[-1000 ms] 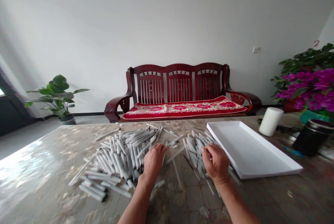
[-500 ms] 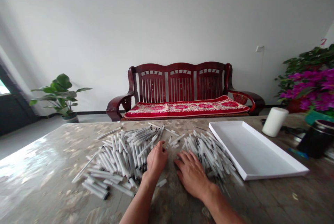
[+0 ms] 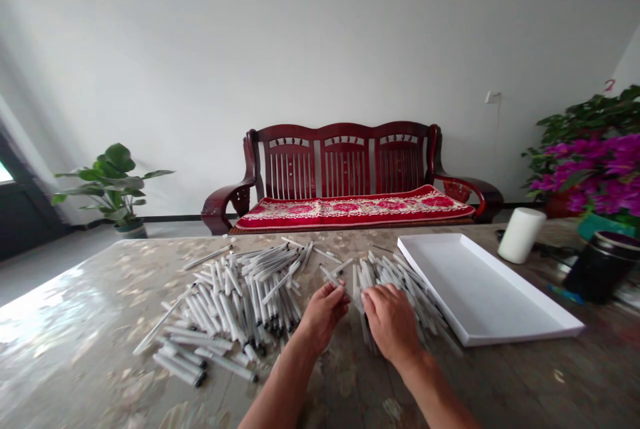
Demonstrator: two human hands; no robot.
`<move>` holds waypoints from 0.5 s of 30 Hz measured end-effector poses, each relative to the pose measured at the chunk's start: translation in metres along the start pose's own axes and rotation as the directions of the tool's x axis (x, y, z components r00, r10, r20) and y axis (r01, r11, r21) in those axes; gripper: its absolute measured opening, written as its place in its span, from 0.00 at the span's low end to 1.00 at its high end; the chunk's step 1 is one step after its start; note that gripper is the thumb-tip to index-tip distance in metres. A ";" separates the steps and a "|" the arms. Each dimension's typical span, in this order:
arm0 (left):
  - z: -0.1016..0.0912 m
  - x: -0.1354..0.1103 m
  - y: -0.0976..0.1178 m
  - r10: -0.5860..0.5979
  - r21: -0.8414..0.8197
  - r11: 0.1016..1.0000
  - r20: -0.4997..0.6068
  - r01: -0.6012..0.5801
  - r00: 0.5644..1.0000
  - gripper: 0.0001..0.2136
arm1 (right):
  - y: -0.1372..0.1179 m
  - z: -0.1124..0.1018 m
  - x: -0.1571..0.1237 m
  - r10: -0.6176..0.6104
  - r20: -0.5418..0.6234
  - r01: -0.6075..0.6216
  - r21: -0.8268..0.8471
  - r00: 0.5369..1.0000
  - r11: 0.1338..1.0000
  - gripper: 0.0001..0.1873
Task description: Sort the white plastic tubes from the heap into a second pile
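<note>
My left hand (image 3: 324, 314) is closed in a pinch in front of the small loose pen pieces (image 3: 334, 270). A slim translucent pen part (image 3: 354, 297) runs from its fingertips towards my right hand (image 3: 393, 322). That hand is curled over the near left side of the right-hand pile of clear pen barrels (image 3: 425, 302); its fingertips are hidden, so what they grip cannot be made out. Left of my hands, a larger heap of whitish pens (image 3: 220, 302) with dark ends covers the table.
A shallow white box lid (image 3: 493, 289) lies right of the barrels. Beyond it are a white cylinder (image 3: 523, 235), a black cup (image 3: 603, 269) and purple flowers (image 3: 590, 169). Across the patterned table (image 3: 75, 349) stands a dark red wooden bench (image 3: 345, 162).
My left hand has moved right, off the edge of the left heap, and now pinches a translucent pen part. My right hand has shifted slightly right and its spread fingers have curled in.
</note>
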State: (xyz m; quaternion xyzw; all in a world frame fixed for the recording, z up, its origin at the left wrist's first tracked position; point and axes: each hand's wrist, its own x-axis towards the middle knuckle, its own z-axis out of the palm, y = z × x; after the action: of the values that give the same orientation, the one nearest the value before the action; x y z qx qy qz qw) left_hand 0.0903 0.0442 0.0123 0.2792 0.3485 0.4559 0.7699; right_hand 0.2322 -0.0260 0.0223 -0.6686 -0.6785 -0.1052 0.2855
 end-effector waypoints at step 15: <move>0.009 -0.008 -0.008 0.232 0.070 0.970 0.013 -0.233 0.973 0.25 | 0.000 0.000 0.003 0.121 0.185 -0.169 0.268 0.975 0.948 0.19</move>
State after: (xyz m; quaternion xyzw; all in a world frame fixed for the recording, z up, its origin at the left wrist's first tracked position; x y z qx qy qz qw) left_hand 0.0990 0.0327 0.0141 0.3461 0.3277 0.5298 0.7016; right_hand 0.2319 -0.0240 0.0241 -0.6757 -0.6568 0.0701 0.3274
